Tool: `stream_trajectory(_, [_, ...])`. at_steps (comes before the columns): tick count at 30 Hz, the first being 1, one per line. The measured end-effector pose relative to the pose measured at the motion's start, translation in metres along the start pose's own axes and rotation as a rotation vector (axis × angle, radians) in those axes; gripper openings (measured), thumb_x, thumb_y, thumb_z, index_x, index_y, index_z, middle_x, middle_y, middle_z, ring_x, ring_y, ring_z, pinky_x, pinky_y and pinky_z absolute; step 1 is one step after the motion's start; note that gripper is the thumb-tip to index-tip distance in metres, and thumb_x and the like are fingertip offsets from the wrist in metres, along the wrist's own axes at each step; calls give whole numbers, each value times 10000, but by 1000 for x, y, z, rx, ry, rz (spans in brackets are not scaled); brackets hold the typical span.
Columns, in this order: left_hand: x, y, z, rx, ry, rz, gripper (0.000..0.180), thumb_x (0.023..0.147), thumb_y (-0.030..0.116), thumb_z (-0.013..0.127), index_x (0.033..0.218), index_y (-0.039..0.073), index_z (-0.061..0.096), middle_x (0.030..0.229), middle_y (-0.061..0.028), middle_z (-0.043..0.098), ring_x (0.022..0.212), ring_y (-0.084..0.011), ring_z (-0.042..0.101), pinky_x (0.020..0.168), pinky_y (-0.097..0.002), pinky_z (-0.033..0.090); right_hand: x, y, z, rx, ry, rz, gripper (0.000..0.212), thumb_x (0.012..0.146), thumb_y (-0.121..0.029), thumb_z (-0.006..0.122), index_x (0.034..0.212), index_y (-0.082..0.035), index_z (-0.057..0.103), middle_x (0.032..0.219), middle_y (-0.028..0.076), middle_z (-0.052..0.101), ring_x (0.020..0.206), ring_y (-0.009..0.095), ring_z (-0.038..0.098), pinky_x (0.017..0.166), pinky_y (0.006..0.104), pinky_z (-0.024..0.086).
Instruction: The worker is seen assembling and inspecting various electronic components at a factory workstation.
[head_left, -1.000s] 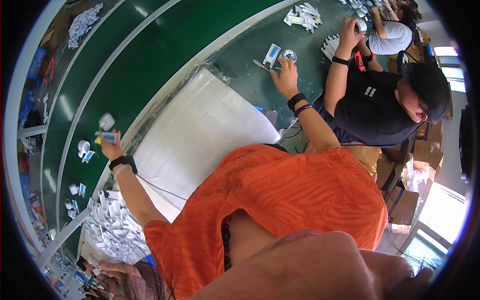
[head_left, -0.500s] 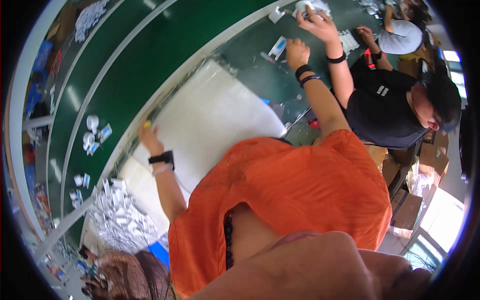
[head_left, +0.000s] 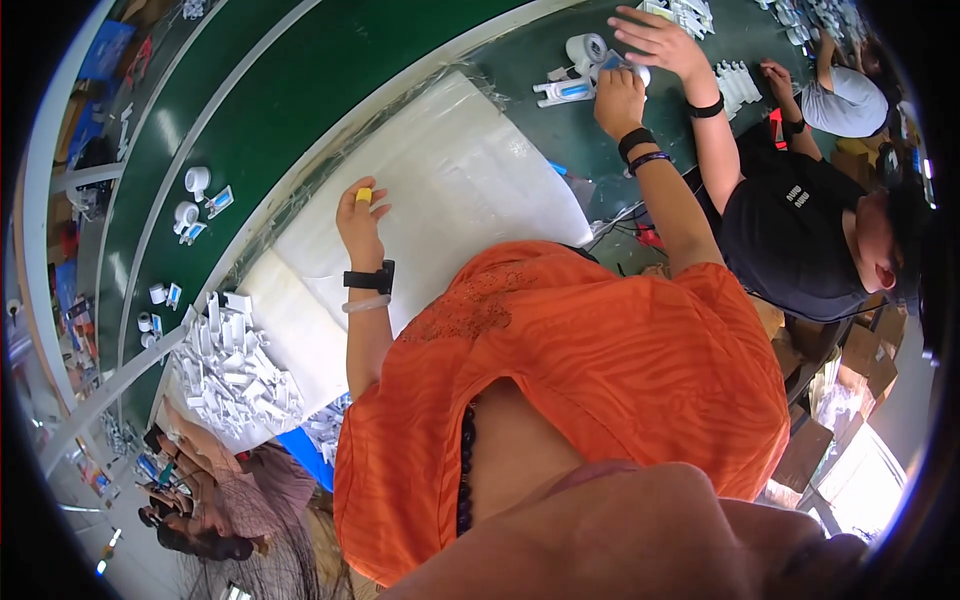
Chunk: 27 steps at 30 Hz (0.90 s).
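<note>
My left hand [head_left: 361,218] hovers above the pale sheet [head_left: 430,165] on the bench, empty, its fingers apart and slightly bent; yellow tape wraps one finger. Over the green bench top, my right hand [head_left: 621,103] reaches far to the right, its fingers closed at a small white-and-blue plastic part [head_left: 609,62]; the fingers partly hide the grip. Left of that hand lies a white plastic piece with a blue label [head_left: 568,92]. Just behind it stands a round white part [head_left: 586,49]. A co-worker's open hand [head_left: 660,45] is close beyond my right hand.
A green conveyor belt [head_left: 290,110] runs along the far side, carrying round white parts [head_left: 186,214] and blue-labelled pieces. White plastic pieces [head_left: 235,370] are heaped at the left. The co-worker in black [head_left: 790,215] sits close on my right; cardboard boxes [head_left: 805,450] stand behind.
My left hand has come away from the belt edge, rightward over the sheet. My right hand has shifted slightly right, to the white-and-blue part. The co-worker's hand has opened, leaving white parts on the bench.
</note>
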<state>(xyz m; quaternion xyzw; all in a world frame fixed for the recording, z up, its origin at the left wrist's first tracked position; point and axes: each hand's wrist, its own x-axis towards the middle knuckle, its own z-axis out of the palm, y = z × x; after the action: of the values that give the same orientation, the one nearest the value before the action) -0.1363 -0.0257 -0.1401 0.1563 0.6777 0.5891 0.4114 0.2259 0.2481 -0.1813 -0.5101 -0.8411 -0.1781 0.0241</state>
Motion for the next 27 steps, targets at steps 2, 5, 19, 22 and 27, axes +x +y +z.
stream_trajectory(2, [-2, -3, 2, 3, -6, -13, 214, 963, 124, 476, 1095, 42, 623, 1062, -59, 623, 888, -180, 639, 709, -279, 526, 0, 5, 12, -43, -9, -7, 169, 777, -147, 571, 921, -66, 610, 1018, 85, 647, 1038, 229, 570, 941, 401, 378])
stream_trajectory(5, [-3, -5, 8, -1, -16, -40, 212, 963, 121, 472, 1093, 44, 621, 1048, -56, 624, 885, -178, 638, 703, -279, 525, 2, 10, 21, 54, -96, -1, 142, 790, -182, 577, 894, -97, 622, 910, 76, 669, 954, 251, 613, 913, 403, 401])
stream_trajectory(19, [-22, -5, 39, 9, -157, -84, 214, 963, 119, 461, 1093, 41, 612, 1035, -54, 625, 843, -161, 637, 683, -268, 523, 13, -73, -5, 450, -230, 4, 291, 759, -392, 702, 784, -107, 649, 839, 109, 659, 856, 295, 641, 710, 433, 501])
stream_trajectory(22, [-29, -3, 45, 0, -191, -92, 219, 953, 77, 432, 1066, 43, 616, 1020, -44, 622, 827, -145, 632, 674, -256, 513, 16, -70, -11, 650, -369, 61, 263, 765, -346, 698, 745, -88, 651, 799, 118, 665, 825, 280, 646, 694, 418, 498])
stream_trajectory(27, [-33, -2, 60, 24, -319, -105, 235, 953, 81, 431, 1097, 54, 615, 1040, -43, 621, 853, -143, 627, 690, -260, 505, 6, -70, -26, 1346, -346, 294, 276, 809, -282, 707, 794, -8, 677, 746, 85, 677, 661, 179, 631, 632, 306, 502])
